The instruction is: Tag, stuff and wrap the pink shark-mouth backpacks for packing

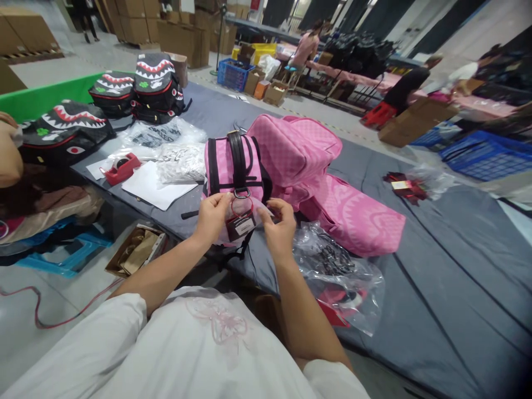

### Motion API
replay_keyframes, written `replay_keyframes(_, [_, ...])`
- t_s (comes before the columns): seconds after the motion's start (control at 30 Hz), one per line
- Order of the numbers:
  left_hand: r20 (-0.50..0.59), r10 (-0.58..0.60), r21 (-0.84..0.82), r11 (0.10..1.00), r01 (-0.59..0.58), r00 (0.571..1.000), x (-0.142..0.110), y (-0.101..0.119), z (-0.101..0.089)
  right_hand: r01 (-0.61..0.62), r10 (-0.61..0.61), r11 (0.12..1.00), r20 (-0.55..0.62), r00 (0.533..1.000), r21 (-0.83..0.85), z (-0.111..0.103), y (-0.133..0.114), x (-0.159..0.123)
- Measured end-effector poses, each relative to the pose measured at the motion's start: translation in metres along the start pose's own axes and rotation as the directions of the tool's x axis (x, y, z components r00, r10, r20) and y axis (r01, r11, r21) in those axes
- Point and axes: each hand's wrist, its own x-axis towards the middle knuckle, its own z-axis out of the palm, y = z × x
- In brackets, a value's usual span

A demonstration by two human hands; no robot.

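A pink checkered backpack [295, 147] lies at the table's front edge, its black-trimmed end and black strap [238, 160] facing me. Below the strap's metal ring hangs a dark hang tag [241, 226] with a white label and a red cord. Thin clear plastic appears to surround the tag. My left hand [213, 217] is closed in a pinch at the tag's left, by the cord. On the other side, my right hand [279, 226] pinches the edge of the clear plastic. The exact fingertip contact is partly hidden.
More pink bags [357, 216] lie to the right, beside a clear plastic bag [341, 266]. To the left are a red tape dispenser [121, 169], white paper [160, 188] and black shark-patterned backpacks [66, 133]. Another person's arm [9, 149] shows at far left.
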Motion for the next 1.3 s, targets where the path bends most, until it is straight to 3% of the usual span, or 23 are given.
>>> replay_keyframes(0.1, [0.012, 0.085, 0.131, 0.988, -0.086, 0.996, 0.001, 0.003, -0.003, -0.146, 0.141, 0.978, 0.039, 0.989, 0.146, 0.003, -0.001, 0.003])
replay_keyframes(0.2, [0.027, 0.155, 0.291, 0.944, -0.156, 0.988, 0.000, 0.008, -0.006, -0.219, 0.201, 0.947, 0.098, 0.975, 0.234, 0.000, -0.009, 0.005])
replay_keyframes(0.47, [0.040, 0.270, 0.605, 0.759, -0.239, 0.962, 0.003, 0.020, -0.005, -0.253, 0.233, 0.960, 0.165, 0.958, 0.118, -0.005, -0.033, 0.027])
replay_keyframes(0.63, [0.009, 0.327, 0.704, 0.669, -0.238, 0.945, 0.005, 0.028, -0.006, -0.081, 0.089, 0.992, 0.073, 0.993, -0.098, 0.002, -0.047, 0.037])
replay_keyframes(0.73, [-0.007, 0.348, 0.715, 0.658, -0.239, 0.937, 0.003, 0.030, -0.008, -0.024, 0.033, 0.994, 0.087, 0.996, -0.104, 0.006, -0.053, 0.038])
replay_keyframes(1.03, [-0.028, 0.373, 0.706, 0.664, -0.245, 0.927, 0.002, 0.035, -0.004, -0.155, 0.147, 0.985, 0.099, 0.984, 0.080, 0.007, -0.049, 0.044])
replay_keyframes(1.23, [-0.051, 0.177, 0.425, 0.894, -0.139, 0.983, -0.012, 0.019, -0.014, -0.188, 0.177, 0.974, 0.093, 0.980, 0.128, 0.004, -0.049, 0.043])
replay_keyframes(1.3, [-0.054, 0.121, 0.343, 0.935, -0.095, 0.991, -0.012, 0.015, -0.019, -0.175, 0.163, 0.975, 0.092, 0.982, 0.134, 0.004, -0.049, 0.042])
